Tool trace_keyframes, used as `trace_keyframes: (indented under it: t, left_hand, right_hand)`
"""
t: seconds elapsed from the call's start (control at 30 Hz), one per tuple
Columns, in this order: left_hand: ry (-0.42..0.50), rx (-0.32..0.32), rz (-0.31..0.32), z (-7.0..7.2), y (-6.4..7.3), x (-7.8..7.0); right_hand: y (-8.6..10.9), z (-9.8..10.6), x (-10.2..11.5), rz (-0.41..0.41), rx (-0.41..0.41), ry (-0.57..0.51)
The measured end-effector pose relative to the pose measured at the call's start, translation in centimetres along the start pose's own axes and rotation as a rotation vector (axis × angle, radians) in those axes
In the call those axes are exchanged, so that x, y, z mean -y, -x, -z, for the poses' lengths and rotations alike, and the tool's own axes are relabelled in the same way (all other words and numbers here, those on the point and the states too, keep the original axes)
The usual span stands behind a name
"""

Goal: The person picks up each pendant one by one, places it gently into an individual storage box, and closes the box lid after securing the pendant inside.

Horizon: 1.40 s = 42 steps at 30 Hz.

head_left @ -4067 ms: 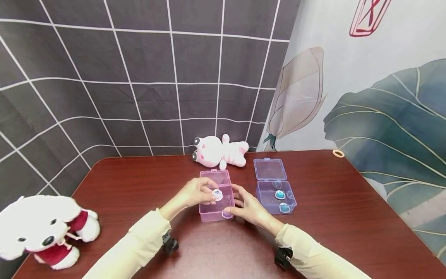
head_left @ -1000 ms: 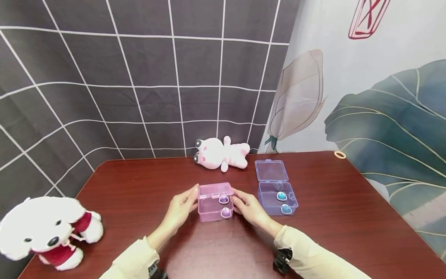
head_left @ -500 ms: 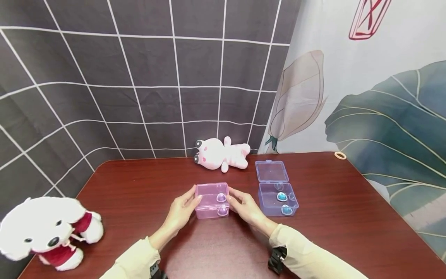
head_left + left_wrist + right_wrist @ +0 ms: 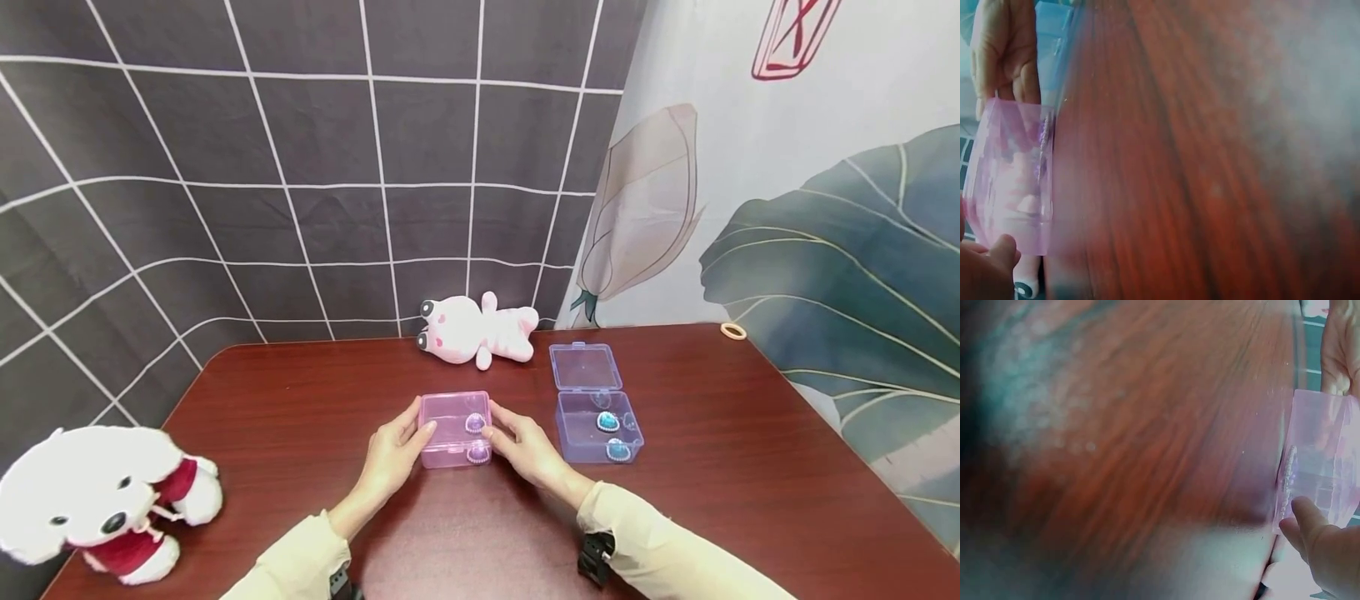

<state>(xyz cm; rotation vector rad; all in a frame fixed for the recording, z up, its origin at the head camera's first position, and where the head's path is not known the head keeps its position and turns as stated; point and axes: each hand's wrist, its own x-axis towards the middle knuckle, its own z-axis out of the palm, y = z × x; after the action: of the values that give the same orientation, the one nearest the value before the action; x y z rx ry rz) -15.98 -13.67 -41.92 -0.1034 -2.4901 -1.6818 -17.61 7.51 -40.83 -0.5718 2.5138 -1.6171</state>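
A small see-through pink plastic box [image 4: 442, 427] sits on the table with its lid down. Two purple gem ornaments [image 4: 476, 423] edged with white beads show through the plastic along its right side. My left hand [image 4: 390, 454] grips the left end, its thumb at the lid's front corner. At the opposite end my right hand [image 4: 528, 452] holds the box, thumb on the lid edge. In the left wrist view, the left thumb presses against the box wall [image 4: 1029, 240]. The right wrist view shows the right thumb on the pink plastic [image 4: 1313, 422], beside a beaded edge.
To the right stands a blue see-through box [image 4: 577, 452] with its lid raised back and two turquoise gem ornaments [image 4: 607, 422] inside. A pink plush toy [image 4: 465, 329] lies behind. A white plush dog [image 4: 75, 492] is at left, a small ring [image 4: 732, 331] at the far right corner.
Earlier the left hand held a gem ornament over the open pink box. Then both hands moved to its ends, and the lid swung forward and down. Over the last half second little has moved.
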Motion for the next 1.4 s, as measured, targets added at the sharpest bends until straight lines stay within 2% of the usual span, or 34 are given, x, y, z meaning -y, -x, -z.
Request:
trace_keyframes:
  t: [0.07,0.13,0.2,0.3,0.43,0.53,0.63,0.73,0.83,0.9,0.97,1.03,1.13,1.2,1.27,1.33,1.4]
  left_hand:
    - [-0.026,-0.012,-0.024,-0.1,-0.2,0.0]
    - [-0.037,-0.013,-0.018,0.0,-0.3,0.0]
    - [-0.043,0.001,0.003,0.1,-0.4,-0.1]
    - [-0.042,0.018,0.051,0.6,-0.6,-0.5]
    - [-0.01,-0.012,0.062,1.4,-2.0,-2.0]
    - [0.047,-0.014,0.028,0.9,-3.7,-3.8]
    - [0.118,0.042,-0.004,-0.8,-5.1,-5.9]
    - [0.19,0.132,-0.001,-3.5,-6.3,-7.5]
    - [0.25,0.192,0.04,-6.5,-7.5,-8.3]
    - [0.294,0.2,0.061,-8.3,-8.2,-8.3]
    - [0.371,0.206,0.073,-11.2,-10.7,-5.3]
    - [0.432,0.2,0.131,-14.1,-13.0,-2.2]
    - [0.465,0.174,0.221,-18.7,-17.0,3.2]
    - [0.453,0.14,0.3,-20.2,-17.9,3.8]
    - [0.469,0.117,0.303,-21.3,-18.5,4.6]
    - [0.495,0.104,0.301,-21.6,-18.3,3.9]
    - [0.517,0.111,0.31,-20.9,-17.3,2.0]
  right_hand:
    - [-0.1,0.1,-0.1,-0.003,0.0,-0.017]
    - [-0.2,0.2,-0.1,-0.012,0.009,-0.056]
    - [-0.2,0.3,0.0,-0.024,0.019,-0.098]
    - [0.0,1.2,0.8,-0.01,-0.016,-0.067]
    - [0.3,4.2,2.0,0.104,-0.127,0.073]
    - [1.0,7.7,1.9,0.17,-0.207,0.153]
    - [2.1,11.4,0.8,0.158,-0.271,0.197]
    - [3.4,14.5,-1.0,0.098,-0.274,0.212]
    - [4.7,16.4,-3.0,0.04,-0.204,0.193]
    - [5.5,17.1,-4.3,0.007,-0.131,0.152]
    - [6.1,17.4,-5.3,-0.023,-0.059,0.091]
    - [6.4,17.5,-6.1,-0.05,0.0,0.027]
    - [6.6,17.3,-6.8,-0.071,0.06,-0.051]
    - [6.5,17.1,-7.0,-0.067,0.084,-0.082]
    - [6.3,17.0,-7.2,-0.062,0.1,-0.105]
    - [6.2,16.9,-7.3,-0.06,0.106,-0.12]
    - [6.1,16.9,-7.4,-0.062,0.11,-0.136]
